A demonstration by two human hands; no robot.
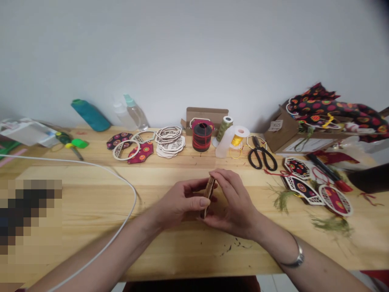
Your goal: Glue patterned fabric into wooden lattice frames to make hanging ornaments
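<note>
**Thin layered piece held on edge between both hands**

I have one thin, layered brown piece (208, 195) stood on its narrow edge between two hands, seemingly just above the tabletop (170, 251). The left hand (178, 202) grasps its side, thumb laid across the near face. The right hand (235, 205) is curled round it, fingertips on the far end and thumb by the near end. Neither is released; some fingertips are hidden behind the piece, so I cannot tell how they press.

I judge the step in hand as steadying or squaring the layers. The next move calls, I think, for light, even pressure, with one side kept firm while the other shifts, so the layers don't slide.

Counting outward from the fingers: straight ahead, one red-and-black spool (202, 137); ahead and right, one olive spool (225, 127), one yellow spool (238, 139) and one pair of scissors (258, 156). Ahead and left, one pile of pale cut-outs (170, 142), too overlapped to count, two patterned fabric pieces (141, 153) and, farther off, two bottles (135, 112) and one teal cone (90, 114). Right of the right fingers, three framed ornaments (336, 200) and two green tassels (282, 198).
</note>
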